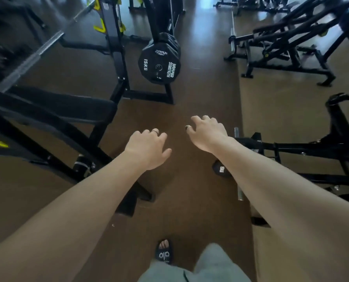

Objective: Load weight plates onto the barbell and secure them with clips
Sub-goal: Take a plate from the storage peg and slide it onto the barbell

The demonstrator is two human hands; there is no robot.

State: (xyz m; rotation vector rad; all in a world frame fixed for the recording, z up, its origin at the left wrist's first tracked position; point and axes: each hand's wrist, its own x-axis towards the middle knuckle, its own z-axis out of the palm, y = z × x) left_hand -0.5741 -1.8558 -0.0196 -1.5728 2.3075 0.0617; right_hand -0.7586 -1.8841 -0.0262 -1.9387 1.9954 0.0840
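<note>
— Where are your hands?
— Your left hand [147, 148] and right hand [207, 132] reach forward over the brown floor [189, 200], fingers loosely curled, holding nothing.
— And the plates?
— A stack of 15 kg plates [159, 63] hangs on the storage rack [165, 92] ahead, well apart from your hands. The barbell [30, 58] at left is blurred and cut off.

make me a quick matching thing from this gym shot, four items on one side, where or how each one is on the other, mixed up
Items
1. 15 kg plate
2. barbell
3. left hand
4. black slide sandal

Places or states
A. bottom centre, on a foot
B. upper left, sleeve bare
C. on a storage peg, straight ahead
D. empty, wears a ring

Pairs: 1-C, 2-B, 3-D, 4-A
</note>
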